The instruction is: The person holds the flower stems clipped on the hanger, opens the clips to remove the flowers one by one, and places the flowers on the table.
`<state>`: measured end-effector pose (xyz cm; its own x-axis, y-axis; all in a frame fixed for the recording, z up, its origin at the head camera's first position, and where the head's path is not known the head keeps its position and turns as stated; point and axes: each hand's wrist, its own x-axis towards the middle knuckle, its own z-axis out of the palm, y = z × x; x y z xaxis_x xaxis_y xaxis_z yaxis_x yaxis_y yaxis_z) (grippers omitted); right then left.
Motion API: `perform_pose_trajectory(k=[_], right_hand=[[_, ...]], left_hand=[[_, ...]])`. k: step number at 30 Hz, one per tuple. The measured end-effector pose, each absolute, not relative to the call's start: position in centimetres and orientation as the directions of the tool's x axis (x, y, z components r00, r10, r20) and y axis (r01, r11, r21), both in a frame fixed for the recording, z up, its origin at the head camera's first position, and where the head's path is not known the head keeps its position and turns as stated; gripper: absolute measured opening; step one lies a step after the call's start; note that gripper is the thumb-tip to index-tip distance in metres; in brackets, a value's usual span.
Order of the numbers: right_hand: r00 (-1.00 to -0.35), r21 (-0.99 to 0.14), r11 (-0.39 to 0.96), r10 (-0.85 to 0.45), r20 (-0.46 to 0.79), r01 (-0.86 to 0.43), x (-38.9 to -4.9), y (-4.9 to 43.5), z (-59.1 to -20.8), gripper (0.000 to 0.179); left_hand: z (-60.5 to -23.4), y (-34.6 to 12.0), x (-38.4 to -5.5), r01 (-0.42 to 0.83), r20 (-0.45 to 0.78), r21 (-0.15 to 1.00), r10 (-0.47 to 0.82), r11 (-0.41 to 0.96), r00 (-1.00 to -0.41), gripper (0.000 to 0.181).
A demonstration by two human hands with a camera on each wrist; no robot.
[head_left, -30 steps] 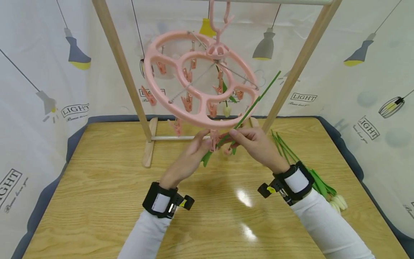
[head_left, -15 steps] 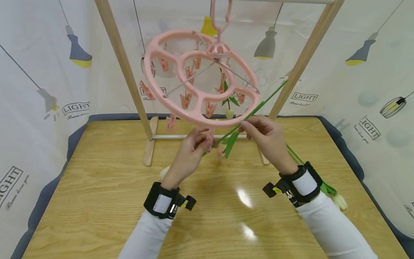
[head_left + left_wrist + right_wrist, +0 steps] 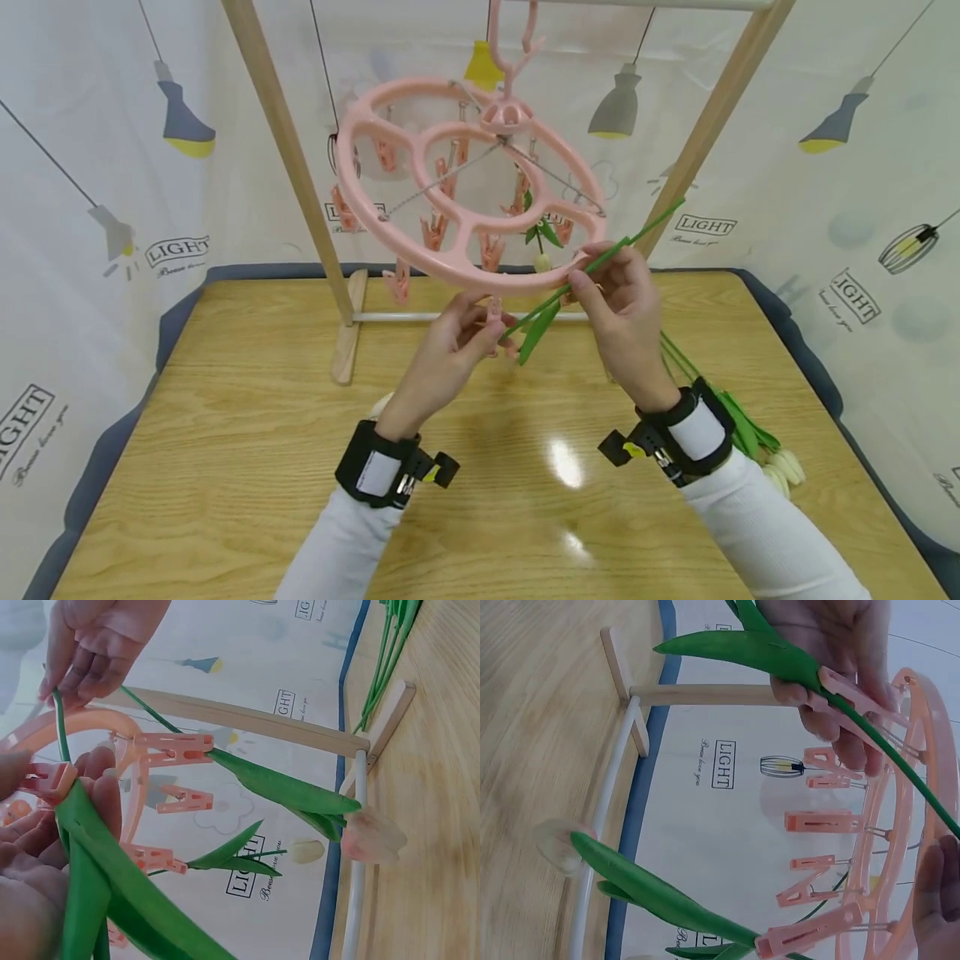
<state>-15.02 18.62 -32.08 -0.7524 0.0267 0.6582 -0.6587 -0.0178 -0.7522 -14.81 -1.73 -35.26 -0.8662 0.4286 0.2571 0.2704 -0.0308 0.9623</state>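
My left hand [image 3: 442,354] pinches a pink clothespin [image 3: 52,780] on the front of the round pink hanger [image 3: 510,285]. The clothespin sits across a tulip's green stem [image 3: 536,311], just above its broad leaves [image 3: 112,877]. My right hand [image 3: 622,325] pinches that stem farther up, close by the hanger's rim. A pale bloom [image 3: 381,406] peeks out beside the left wrist. Nearby, a pinkish tulip [image 3: 375,836] hangs head down from another clothespin [image 3: 176,746]. Farther back hangs a white tulip [image 3: 306,851], also upside down.
Other clothespins [image 3: 397,283] dangle from the ring. The hanger hooks onto a rack with wooden legs [image 3: 288,158] and a low crossbar [image 3: 397,318]. Several loose tulips [image 3: 746,425] lie on the wooden table [image 3: 247,467] at the right, by my right forearm. A printed curtain surrounds the table.
My right hand has moved up and right along the stem, whose free end now leans lower to the right. The left hand stays at the clothespin. A pale bloom has appeared beside its wrist.
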Motion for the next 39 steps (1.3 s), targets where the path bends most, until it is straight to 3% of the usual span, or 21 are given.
perform_pose_trajectory(k=[5, 15, 22, 29, 34, 39], right_hand=[[-0.782, -0.776, -0.103, 0.037, 0.623, -0.623, -14.7, 18.2, -32.4, 0.034], [-0.824, -0.809, -0.211, -0.029, 0.566, -0.549, -14.1, 17.4, -33.1, 0.050], [-0.828, -0.803, -0.233, 0.017, 0.560, -0.548, -14.2, 17.2, -33.3, 0.040], [-0.830, -0.803, -0.233, 0.035, 0.557, -0.549, -14.2, 17.3, -33.6, 0.030], [-0.837, -0.817, -0.195, 0.038, 0.546, -0.543, -14.3, 17.5, -33.9, 0.024], [-0.833, -0.818, -0.172, 0.034, 0.552, -0.549, -14.4, 17.5, -33.9, 0.023]], left_hand=[[-34.9, -1.3, -14.7, 0.287, 0.276, 0.958, 0.373, -0.027, -0.886, 0.027], [-35.1, -1.0, -14.7, 0.273, 0.267, 0.962, 0.282, -0.017, -0.921, 0.032], [-35.6, -0.9, -14.9, 0.275, 0.260, 0.961, 0.283, 0.013, -0.923, 0.035], [-36.2, -1.0, -15.2, 0.352, 0.286, 0.929, 0.382, 0.116, -0.879, 0.034], [-36.2, -1.4, -15.3, 0.253, 0.151, 0.955, 0.484, 0.154, -0.862, 0.047], [-36.2, -1.3, -15.4, 0.183, 0.097, 0.973, 0.473, 0.139, -0.876, 0.048]])
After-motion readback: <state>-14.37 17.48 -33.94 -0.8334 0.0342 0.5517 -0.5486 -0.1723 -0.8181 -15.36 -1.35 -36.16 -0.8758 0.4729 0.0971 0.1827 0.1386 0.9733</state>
